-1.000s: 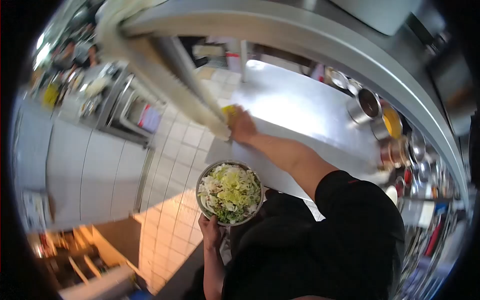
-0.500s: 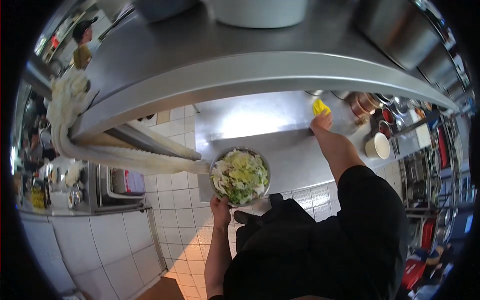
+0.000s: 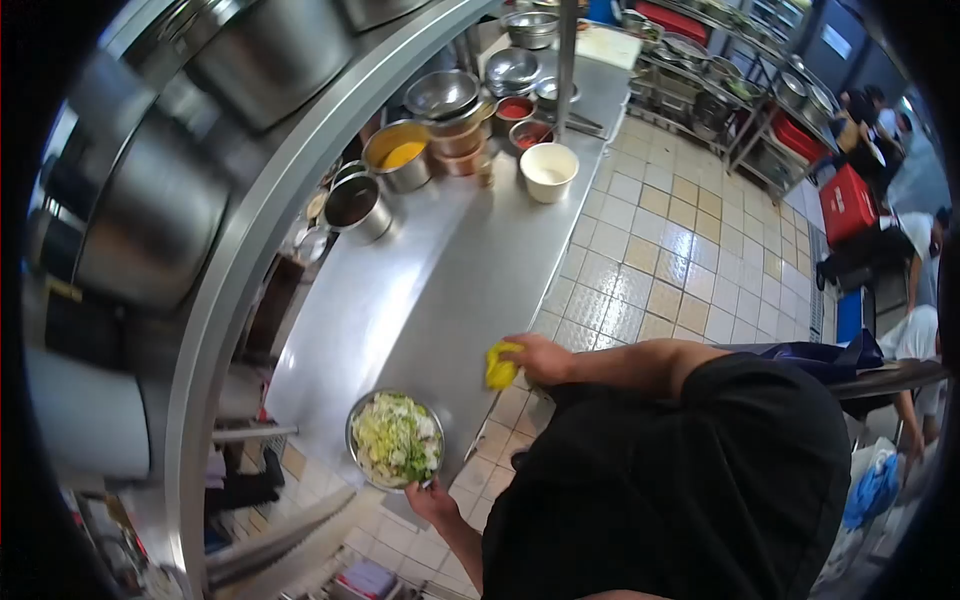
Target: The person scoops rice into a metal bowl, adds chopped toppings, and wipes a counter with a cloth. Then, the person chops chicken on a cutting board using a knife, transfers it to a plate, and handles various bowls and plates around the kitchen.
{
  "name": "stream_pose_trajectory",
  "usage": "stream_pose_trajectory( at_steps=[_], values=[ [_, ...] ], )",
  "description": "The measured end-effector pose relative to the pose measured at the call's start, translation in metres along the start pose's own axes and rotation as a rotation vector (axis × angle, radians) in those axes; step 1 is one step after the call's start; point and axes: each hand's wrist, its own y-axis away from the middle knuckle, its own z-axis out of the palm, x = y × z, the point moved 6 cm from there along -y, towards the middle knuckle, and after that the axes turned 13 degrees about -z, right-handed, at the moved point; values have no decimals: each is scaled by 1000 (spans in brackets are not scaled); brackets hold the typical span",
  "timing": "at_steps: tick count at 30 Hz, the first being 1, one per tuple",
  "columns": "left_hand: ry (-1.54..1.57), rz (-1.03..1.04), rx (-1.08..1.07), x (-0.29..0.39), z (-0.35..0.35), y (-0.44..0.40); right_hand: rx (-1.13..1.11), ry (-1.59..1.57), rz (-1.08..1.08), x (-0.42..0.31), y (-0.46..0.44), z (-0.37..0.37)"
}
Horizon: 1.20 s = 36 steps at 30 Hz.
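My left hand (image 3: 432, 503) grips the near rim of a round metal bowl (image 3: 352, 468) at the end of the steel table (image 3: 400, 330). Chopped lettuce (image 3: 395, 440), pale and green, fills the bowl. In my right hand (image 3: 540, 358) is a crumpled yellow cloth (image 3: 500, 366), held by the table's near edge. My fingers are closed round the cloth. The fingers of my left hand under the bowl are partly hidden.
Farther along the table stand a white tub (image 3: 549, 172), a pot of yellow sauce (image 3: 398, 158), a pot of dark liquid (image 3: 357, 208) and stacked metal bowls (image 3: 442, 95). A steel shelf (image 3: 240, 185) with large pots overhangs the left. Other people (image 3: 875, 130) are at the right.
The view has swung to the right. My right hand has brought the yellow cloth from the table's far side to its near edge. My left hand stays on the bowl.
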Motion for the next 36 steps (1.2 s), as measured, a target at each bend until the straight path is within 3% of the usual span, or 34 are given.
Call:
stream_pose_trajectory(
  at_steps=[1,2,3,4,5,6,7,8,9,11,12,15,19,22,25,27,29,30,33,36],
  values=[
    [3,-2,-28,-1,-1,-2,148,227,-79,22,19,-29],
    [-12,0,-41,-1,-6,-5,543,-380,215,70,45,-59],
    [-345,118,-11,6,-10,-1,906,-1006,517,112,72,-75],
    [-679,252,12,10,-19,0,866,-245,456,125,90,-120],
    [-1190,386,-95,11,-53,-24,877,-39,663,167,116,-150],
    [-1621,636,-191,11,-80,-40,994,-1,830,158,115,-199],
    [-1485,789,-76,18,-73,-16,1125,183,807,213,131,-228],
    [-1331,936,33,17,-57,6,1259,110,694,226,123,-271],
    [-1168,739,137,10,-48,11,1346,10,758,256,116,-307],
    [-666,121,376,-30,-15,15,1509,-149,633,307,87,-381],
    [-602,17,429,-48,14,19,1536,-167,611,328,73,-405],
    [-598,-135,458,-87,102,26,1544,-208,729,411,43,-460],
    [-647,-228,418,-114,211,28,1540,-250,729,458,-7,-516],
    [-691,-261,378,-132,268,26,1348,-34,911,493,-40,-548],
    [-721,-294,361,-154,308,22,1414,208,935,537,-64,-574],
    [-720,-319,391,-167,331,24,1482,145,909,567,-84,-591],
    [-724,-339,450,-178,352,34,1308,495,1033,596,-102,-605],
    [-718,-352,477,-186,362,39,1126,485,1071,612,-116,-613],
    [-698,-402,583,-207,389,61,1009,486,863,663,-180,-633],
    [-669,-443,684,-228,410,94,882,451,825,685,-240,-634]
  ],
)
